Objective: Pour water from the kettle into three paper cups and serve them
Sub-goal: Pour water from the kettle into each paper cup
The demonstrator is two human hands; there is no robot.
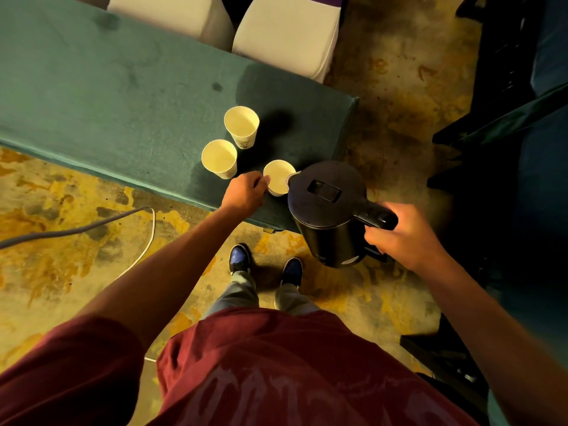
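I see a long table [107,96] under a green cloth running from the far left to a corner on the right, and all the work sits crowded at that right end. Its near edge slants across my view, and the nearest cup [277,176] stands close to that edge. Most of the cloth to the left is bare, so there is room on that side. Past the right end lies patterned floor, then dark furniture [522,118] farther right. Two white-covered chairs [285,38] stand against the far edge. A grey cable [76,230] lies on the floor to the near left.

My left hand [244,192] is curled, fingertips pressed against the left side of the nearest cup; I cannot tell how firmly they pinch it. The arm reaches in straight from the near left, wrist low over the table edge.

My right hand [405,235] is closed in a fist around the handle of the black kettle [327,210]. The kettle hangs over the table's near right corner, lid shut, tipped toward the far left so its spout meets the nearest cup's right rim. I cannot make out a stream of water.

The middle cup [219,158] and the far cup [242,126] stand upright just to the far left, nearly touching each other, apart from both hands.
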